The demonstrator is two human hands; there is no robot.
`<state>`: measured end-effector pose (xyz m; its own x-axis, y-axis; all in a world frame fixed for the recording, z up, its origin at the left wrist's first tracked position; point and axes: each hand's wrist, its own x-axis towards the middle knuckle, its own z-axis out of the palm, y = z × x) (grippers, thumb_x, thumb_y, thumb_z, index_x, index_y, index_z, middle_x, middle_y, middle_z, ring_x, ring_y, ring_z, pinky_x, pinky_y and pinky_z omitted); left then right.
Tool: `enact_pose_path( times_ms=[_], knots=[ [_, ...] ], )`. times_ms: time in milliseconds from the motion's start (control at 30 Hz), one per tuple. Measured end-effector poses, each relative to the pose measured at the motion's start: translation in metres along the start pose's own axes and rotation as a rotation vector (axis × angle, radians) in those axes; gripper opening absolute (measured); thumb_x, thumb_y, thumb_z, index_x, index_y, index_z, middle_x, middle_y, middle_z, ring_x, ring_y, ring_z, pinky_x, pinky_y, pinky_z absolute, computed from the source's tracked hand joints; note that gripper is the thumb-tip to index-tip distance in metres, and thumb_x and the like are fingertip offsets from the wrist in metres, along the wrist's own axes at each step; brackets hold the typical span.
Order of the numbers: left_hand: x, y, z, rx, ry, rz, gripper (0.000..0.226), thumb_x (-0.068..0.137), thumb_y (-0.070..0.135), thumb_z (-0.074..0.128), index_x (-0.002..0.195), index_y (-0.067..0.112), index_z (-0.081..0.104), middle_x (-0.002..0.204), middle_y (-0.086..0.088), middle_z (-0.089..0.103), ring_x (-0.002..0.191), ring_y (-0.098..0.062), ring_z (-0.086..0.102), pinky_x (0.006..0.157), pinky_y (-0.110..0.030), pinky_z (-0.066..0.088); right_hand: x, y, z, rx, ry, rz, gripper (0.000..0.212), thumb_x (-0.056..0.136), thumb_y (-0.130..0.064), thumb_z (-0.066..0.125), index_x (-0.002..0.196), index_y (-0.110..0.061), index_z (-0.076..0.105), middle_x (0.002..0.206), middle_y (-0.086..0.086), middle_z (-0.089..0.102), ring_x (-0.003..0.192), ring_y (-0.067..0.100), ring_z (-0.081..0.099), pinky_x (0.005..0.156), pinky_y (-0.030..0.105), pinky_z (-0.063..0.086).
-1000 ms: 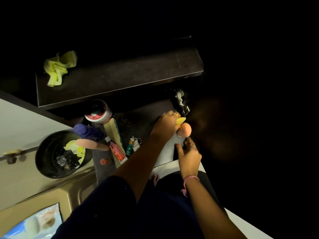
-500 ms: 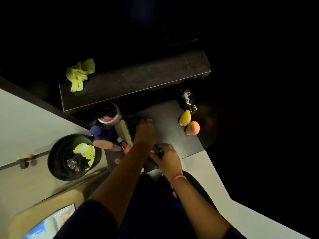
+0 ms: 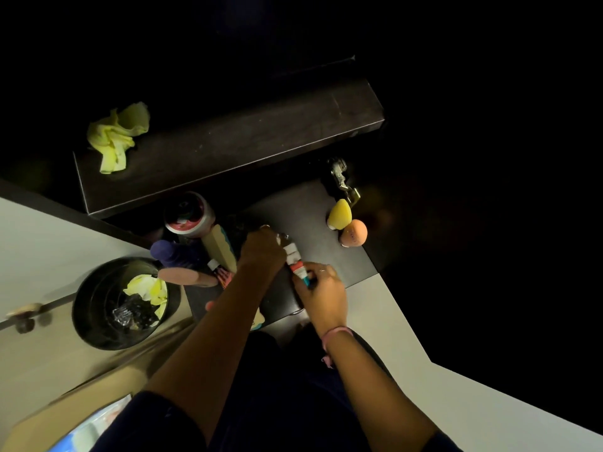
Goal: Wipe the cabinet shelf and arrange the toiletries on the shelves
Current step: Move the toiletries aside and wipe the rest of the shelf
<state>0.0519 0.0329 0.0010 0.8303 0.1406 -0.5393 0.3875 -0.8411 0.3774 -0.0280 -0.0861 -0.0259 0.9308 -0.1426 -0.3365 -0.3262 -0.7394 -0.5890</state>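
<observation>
A dark lower shelf carries a yellow sponge and an orange sponge at its right end. My left hand grips the upper end of a small white, red and teal tube. My right hand pinches the tube's lower teal end. At the shelf's left stand a round jar, a purple bottle, a pink bottle, a beige box and a striped tube. A yellow cloth lies crumpled on the upper shelf.
A black bin with yellow scraps and dark wrappers stands on the floor at the left. A metal hinge sits at the cabinet's right side. White cabinet panels flank the shelves. Beyond the shelves all is dark.
My left hand put the two sponges down at the shelf's right end, then moved left. Both hands have now lifted a small tube between them.
</observation>
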Motion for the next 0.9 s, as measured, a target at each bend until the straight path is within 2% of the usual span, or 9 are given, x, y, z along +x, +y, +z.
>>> enact_pose_path(
  times_ms=[133,267,400,533,700,833,900],
  knots=[
    [0.006,0.034,0.002,-0.111,-0.014,0.096,0.024,0.087,0.012,0.055,0.105,-0.003,0.061,0.111,-0.022,0.064,0.108,-0.036,0.06,0.09,-0.037,0.047,0.015,0.019,-0.028,-0.033,0.162,0.103,0.035,0.089,-0.039,0.059,0.119,-0.021,0.063,0.114,0.002,0.061,0.096,0.017,0.059,0.075,0.021,0.041],
    [0.007,0.056,0.032,-0.156,-0.049,0.101,0.025,0.088,0.014,0.057,0.105,-0.004,0.061,0.111,-0.02,0.065,0.104,-0.031,0.062,0.085,-0.034,0.049,0.027,0.034,-0.041,-0.105,0.186,0.183,0.035,0.089,-0.036,0.06,0.121,-0.021,0.063,0.113,0.004,0.058,0.095,0.019,0.059,0.072,0.023,0.042],
    [0.008,0.065,0.056,-0.245,-0.05,0.043,0.035,0.085,0.017,0.066,0.112,-0.003,0.06,0.118,-0.017,0.065,0.107,-0.028,0.064,0.084,-0.032,0.053,0.03,0.044,-0.037,-0.018,0.173,0.222,0.038,0.088,-0.03,0.064,0.122,-0.014,0.062,0.113,0.006,0.058,0.096,0.018,0.059,0.088,0.03,0.051],
    [0.004,0.063,0.063,-0.268,-0.018,0.05,0.032,0.088,0.017,0.061,0.113,-0.003,0.059,0.122,-0.017,0.063,0.108,-0.028,0.064,0.081,-0.029,0.055,0.027,0.043,-0.034,0.075,0.188,0.219,0.041,0.087,-0.025,0.065,0.125,-0.011,0.058,0.118,0.007,0.055,0.104,0.019,0.058,0.097,0.032,0.05],
    [-0.021,0.047,0.047,-0.276,0.07,0.092,0.022,0.09,0.015,0.053,0.106,0.001,0.06,0.108,-0.014,0.065,0.099,-0.019,0.062,0.064,-0.013,0.037,0.008,0.033,-0.033,0.107,0.224,0.126,0.035,0.089,-0.025,0.063,0.121,-0.011,0.058,0.116,0.006,0.052,0.093,0.014,0.056,0.092,0.031,0.051],
    [-0.061,0.034,0.023,-0.331,0.065,0.168,0.03,0.092,0.015,0.051,0.12,0.004,0.056,0.119,-0.012,0.061,0.109,-0.02,0.058,0.087,-0.022,0.042,-0.008,0.021,-0.024,0.124,0.154,0.054,0.026,0.092,-0.023,0.058,0.116,-0.014,0.061,0.113,0.002,0.054,0.087,0.008,0.053,0.079,0.018,0.046],
    [-0.083,0.023,0.008,-0.367,0.096,0.221,0.031,0.093,0.016,0.051,0.122,0.009,0.057,0.12,-0.008,0.061,0.108,-0.016,0.058,0.09,-0.021,0.043,-0.014,0.01,-0.017,0.116,0.068,0.04,0.022,0.093,-0.021,0.056,0.113,-0.014,0.063,0.113,0.002,0.057,0.091,0.01,0.054,0.082,0.018,0.043]
  ],
)
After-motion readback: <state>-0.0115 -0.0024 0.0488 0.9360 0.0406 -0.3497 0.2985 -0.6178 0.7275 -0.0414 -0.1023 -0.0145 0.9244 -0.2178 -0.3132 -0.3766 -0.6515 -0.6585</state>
